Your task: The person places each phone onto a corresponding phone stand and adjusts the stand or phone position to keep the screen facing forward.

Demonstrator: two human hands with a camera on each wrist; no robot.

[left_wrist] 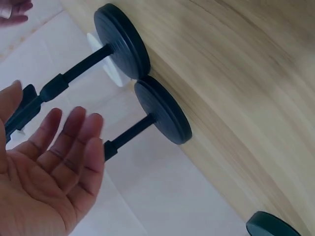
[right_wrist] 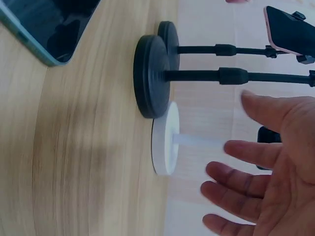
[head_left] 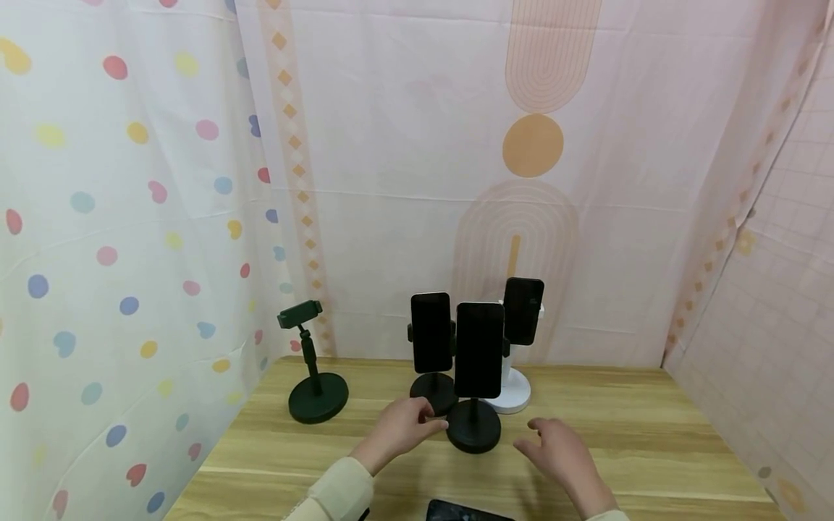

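Three phone stands, each holding an upright phone, stand close together at the back of the table. The front black stand carries a large dark phone. Behind it to the left, another black stand bears a phone, and to the right a white stand bears a third phone. My left hand is just left of the front stand; its fingers are loosely bent and hold nothing. My right hand hovers to the right, fingers spread and apart from the stands.
A dark green phone stand with no phone in its tilted clamp stands at the back left. Another phone lies flat at the near edge of view. Patterned curtains hang behind the wooden table and on both sides.
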